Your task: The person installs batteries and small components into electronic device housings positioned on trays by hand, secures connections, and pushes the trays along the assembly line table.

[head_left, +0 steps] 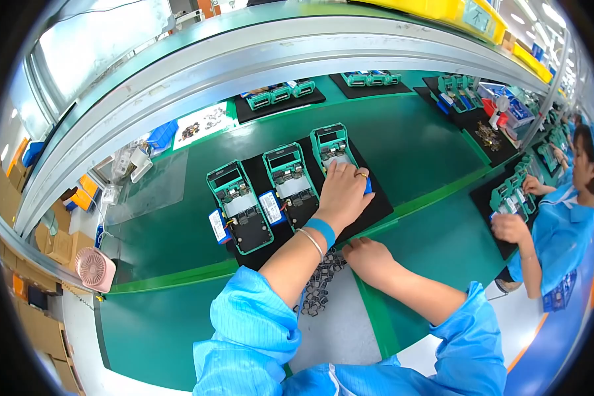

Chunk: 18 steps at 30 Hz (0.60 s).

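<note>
On the green tabletop (422, 142), a black mat (380, 206) carries three green housings (290, 181); the rightmost housing (332, 138), under the left hand (344, 191), probably wants light, level pressure. The right hand (369, 261) curls beside small dark parts (320, 284) crowding the near side; whether any fingers grip something, I cannot tell

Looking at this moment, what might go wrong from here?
The right hand is beside the pile of dark parts, so it might scatter some. The left hand covers part of the rightmost near housing, which could hide a misaligned piece. A white-and-blue pack lies outside the leftmost near housing, so a bump might shift it.
</note>
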### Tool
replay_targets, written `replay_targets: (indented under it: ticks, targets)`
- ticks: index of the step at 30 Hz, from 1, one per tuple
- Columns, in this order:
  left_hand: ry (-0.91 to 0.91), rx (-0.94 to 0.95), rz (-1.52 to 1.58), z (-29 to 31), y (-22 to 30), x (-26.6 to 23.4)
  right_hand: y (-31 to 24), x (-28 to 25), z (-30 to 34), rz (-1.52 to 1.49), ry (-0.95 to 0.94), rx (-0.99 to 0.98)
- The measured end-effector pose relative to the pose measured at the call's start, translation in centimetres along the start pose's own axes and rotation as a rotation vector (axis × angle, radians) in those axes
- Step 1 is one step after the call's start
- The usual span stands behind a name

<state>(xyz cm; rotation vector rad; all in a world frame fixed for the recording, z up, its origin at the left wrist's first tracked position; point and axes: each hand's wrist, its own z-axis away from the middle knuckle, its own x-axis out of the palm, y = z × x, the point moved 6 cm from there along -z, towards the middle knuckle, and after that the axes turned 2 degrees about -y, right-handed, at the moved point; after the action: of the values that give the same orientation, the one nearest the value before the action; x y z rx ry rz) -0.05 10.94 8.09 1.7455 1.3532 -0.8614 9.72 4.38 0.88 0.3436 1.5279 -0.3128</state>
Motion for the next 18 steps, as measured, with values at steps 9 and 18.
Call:
replay_targets:
  ticks: [9,18]
  targets:
    - [0.278,-0.089,-0.281,1.3,-6.0,-5.0,3.3,-0.6,2.4,-0.59,0.338,0.022]
    - [-0.042,-0.03,-0.073,2.2,-3.0,-1.7,2.3,-0.7,1.2,-0.274,0.226,-0.079]
